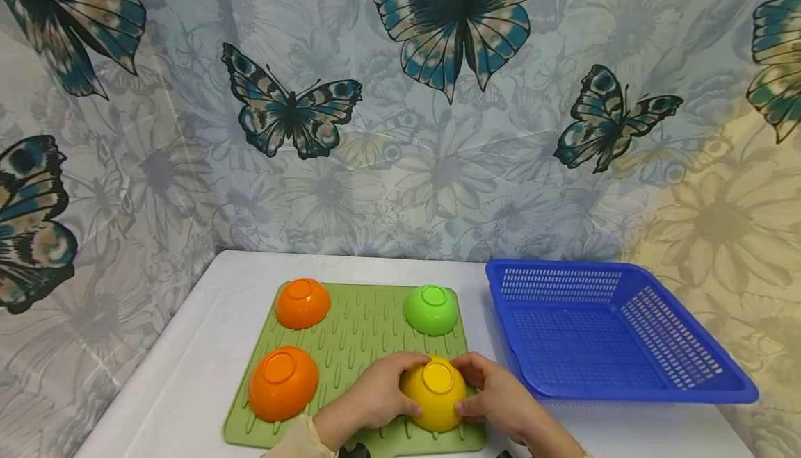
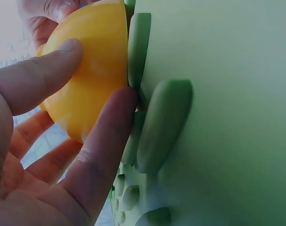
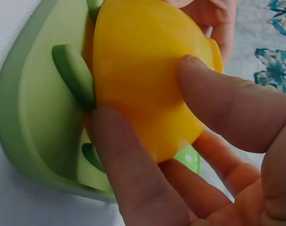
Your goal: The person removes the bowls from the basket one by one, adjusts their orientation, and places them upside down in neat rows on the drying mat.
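An upside-down yellow bowl (image 1: 436, 395) sits at the near right corner of the green ridged mat (image 1: 350, 361). My left hand (image 1: 383, 390) grips its left side, thumb and fingers spread round the curved wall. From the opposite side my right hand (image 1: 497, 397) holds the same bowl. In both wrist views the rim of the yellow bowl (image 2: 98, 70) stands against the mat's ridges, with fingertips right at that rim. A light green bowl (image 1: 432, 311), also upside down, is behind it at the mat's far right corner.
Two orange bowls, a far one (image 1: 303, 304) and a near one (image 1: 284, 383), lie upside down along the mat's left side. A blue plastic basket (image 1: 632, 392) stands right of the mat on the white-covered table (image 1: 169, 374). Butterfly-patterned cloth (image 1: 400, 201) hangs behind.
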A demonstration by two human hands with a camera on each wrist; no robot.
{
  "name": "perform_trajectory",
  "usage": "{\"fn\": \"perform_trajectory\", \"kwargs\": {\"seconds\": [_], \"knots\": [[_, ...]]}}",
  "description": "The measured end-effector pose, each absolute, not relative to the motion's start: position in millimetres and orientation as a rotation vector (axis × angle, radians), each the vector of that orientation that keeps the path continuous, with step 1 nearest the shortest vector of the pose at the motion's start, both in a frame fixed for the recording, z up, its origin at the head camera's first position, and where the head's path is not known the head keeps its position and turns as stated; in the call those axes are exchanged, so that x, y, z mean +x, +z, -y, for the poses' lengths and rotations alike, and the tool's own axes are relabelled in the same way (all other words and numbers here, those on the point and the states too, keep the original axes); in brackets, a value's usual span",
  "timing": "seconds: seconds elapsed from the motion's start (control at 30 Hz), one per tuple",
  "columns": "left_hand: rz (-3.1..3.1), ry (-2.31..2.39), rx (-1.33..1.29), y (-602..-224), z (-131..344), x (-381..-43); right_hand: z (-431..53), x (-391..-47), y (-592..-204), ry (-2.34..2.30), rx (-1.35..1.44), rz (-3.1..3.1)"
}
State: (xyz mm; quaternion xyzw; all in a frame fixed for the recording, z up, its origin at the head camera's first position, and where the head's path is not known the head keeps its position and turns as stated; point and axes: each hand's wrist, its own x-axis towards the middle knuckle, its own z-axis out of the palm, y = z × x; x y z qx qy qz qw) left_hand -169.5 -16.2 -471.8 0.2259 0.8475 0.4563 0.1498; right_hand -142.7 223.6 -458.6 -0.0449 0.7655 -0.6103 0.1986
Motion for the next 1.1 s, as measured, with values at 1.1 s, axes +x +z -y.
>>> {"fn": "perform_trajectory", "kwargs": {"seconds": [1.1], "knots": [[-2.497, 1.202, 0.636, -465.2, 11.8, -168.9, -221.4, -144.1, -457.0, -1.637, -0.076, -2.224]]}}
